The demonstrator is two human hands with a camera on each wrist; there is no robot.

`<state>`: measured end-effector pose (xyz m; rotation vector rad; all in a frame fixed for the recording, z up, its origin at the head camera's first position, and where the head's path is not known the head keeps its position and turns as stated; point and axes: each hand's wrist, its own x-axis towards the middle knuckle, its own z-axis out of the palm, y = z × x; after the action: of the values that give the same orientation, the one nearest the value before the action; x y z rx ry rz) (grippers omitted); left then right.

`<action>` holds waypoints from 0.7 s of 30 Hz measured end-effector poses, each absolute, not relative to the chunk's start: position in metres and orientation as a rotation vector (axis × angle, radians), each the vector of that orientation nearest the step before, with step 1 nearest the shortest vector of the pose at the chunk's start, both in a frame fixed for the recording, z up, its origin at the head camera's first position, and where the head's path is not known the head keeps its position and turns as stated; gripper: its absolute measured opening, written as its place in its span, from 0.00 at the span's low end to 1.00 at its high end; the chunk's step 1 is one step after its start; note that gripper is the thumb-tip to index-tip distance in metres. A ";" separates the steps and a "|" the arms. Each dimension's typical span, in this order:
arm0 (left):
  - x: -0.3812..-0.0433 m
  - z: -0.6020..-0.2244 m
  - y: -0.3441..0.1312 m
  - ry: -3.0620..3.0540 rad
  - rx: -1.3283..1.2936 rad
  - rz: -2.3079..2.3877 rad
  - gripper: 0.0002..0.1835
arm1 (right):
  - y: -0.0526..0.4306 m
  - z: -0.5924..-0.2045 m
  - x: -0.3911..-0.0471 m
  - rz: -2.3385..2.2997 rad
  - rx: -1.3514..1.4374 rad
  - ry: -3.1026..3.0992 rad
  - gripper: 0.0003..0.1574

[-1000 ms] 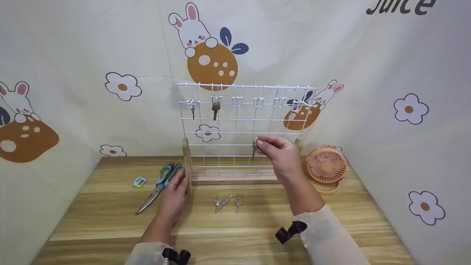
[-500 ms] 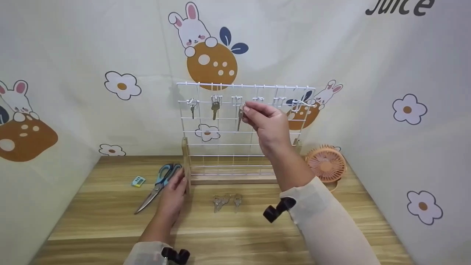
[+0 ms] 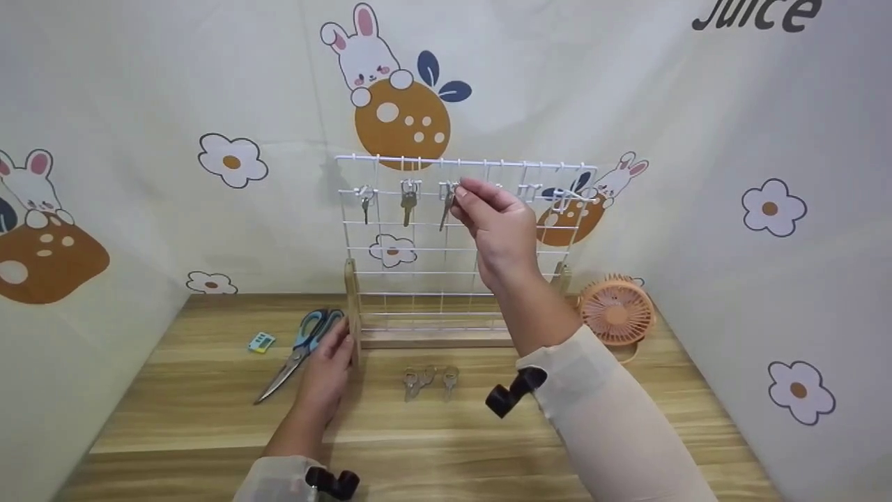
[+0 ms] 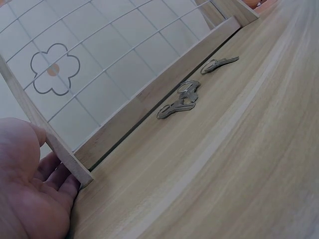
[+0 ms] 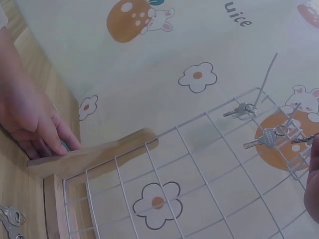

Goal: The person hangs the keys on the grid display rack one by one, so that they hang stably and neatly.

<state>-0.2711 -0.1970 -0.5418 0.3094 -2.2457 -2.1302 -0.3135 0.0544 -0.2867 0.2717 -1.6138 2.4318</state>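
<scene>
A white wire grid rack (image 3: 411, 273) on a wooden base stands on the table. My right hand (image 3: 505, 226) pinches a key (image 3: 444, 216) by its ring end, at the third hook (image 3: 444, 188) from the left; fingertips cover the ring, so I cannot tell whether it is on the hook. Two keys hang to its left: a small key (image 3: 365, 209) and a larger key (image 3: 408, 208). My left hand (image 3: 329, 369) holds the foot of the rack's left wooden post (image 4: 62, 154), thumb on one side and fingers at the other.
On the table before the rack lie three ringed keys (image 4: 177, 107). Left of it are blue-handled scissors (image 3: 296, 355) and a small light-blue item (image 3: 261, 342). An orange fan (image 3: 617, 312) stands at right. More hooks (image 3: 529, 192) sit along the grid to the right.
My right hand has carried the key up and to the left, from low before the grid to the third hook. The left hand stays at the post.
</scene>
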 end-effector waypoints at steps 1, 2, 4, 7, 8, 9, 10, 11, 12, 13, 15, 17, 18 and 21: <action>-0.271 -0.542 -0.197 -2.244 0.309 -2.133 0.30 | 0.054 -0.287 -0.314 2.432 0.273 -1.613 0.19; -0.271 -0.542 -0.197 -2.245 0.307 -2.129 0.30 | 0.055 -0.289 -0.315 2.431 0.275 -1.615 0.18; -0.272 -0.542 -0.198 -2.245 0.299 -2.126 0.30 | 0.055 -0.291 -0.316 2.431 0.285 -1.616 0.17; -0.273 -0.543 -0.196 -2.238 0.291 -2.128 0.30 | 0.058 -0.300 -0.318 2.421 0.298 -1.621 0.15; -0.273 -0.543 -0.196 -2.235 0.287 -2.126 0.30 | 0.060 -0.304 -0.318 2.417 0.298 -1.626 0.14; -0.273 -0.544 -0.195 -2.232 0.287 -2.127 0.30 | 0.061 -0.309 -0.319 2.412 0.295 -1.630 0.14; -0.273 -0.544 -0.195 -2.230 0.288 -2.127 0.29 | 0.063 -0.314 -0.319 2.409 0.292 -1.632 0.14; -0.273 -0.544 -0.194 -2.229 0.290 -2.128 0.29 | 0.065 -0.320 -0.319 2.408 0.286 -1.634 0.13; -0.273 -0.544 -0.194 -2.236 0.296 -2.122 0.29 | 0.067 -0.326 -0.319 2.405 0.281 -1.641 0.13; -0.273 -0.544 -0.194 -2.239 0.301 -2.120 0.29 | 0.069 -0.333 -0.319 2.401 0.278 -1.653 0.13; -0.273 -0.544 -0.194 -2.248 0.312 -2.114 0.29 | 0.074 -0.347 -0.317 2.387 0.284 -1.682 0.13; -0.274 -0.544 -0.195 -2.258 0.314 -2.107 0.29 | 0.079 -0.362 -0.316 2.373 0.294 -1.717 0.13; -0.274 -0.543 -0.195 -2.261 0.315 -2.104 0.29 | 0.082 -0.369 -0.315 2.362 0.298 -1.739 0.12; -0.273 -0.543 -0.196 -2.259 0.310 -2.108 0.29 | 0.090 -0.394 -0.311 2.341 0.279 -1.804 0.10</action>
<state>-0.2731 -0.1959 -0.5433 0.3103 -2.2595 -2.1083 -0.3113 0.0899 -0.3941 0.2791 -1.8037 2.3406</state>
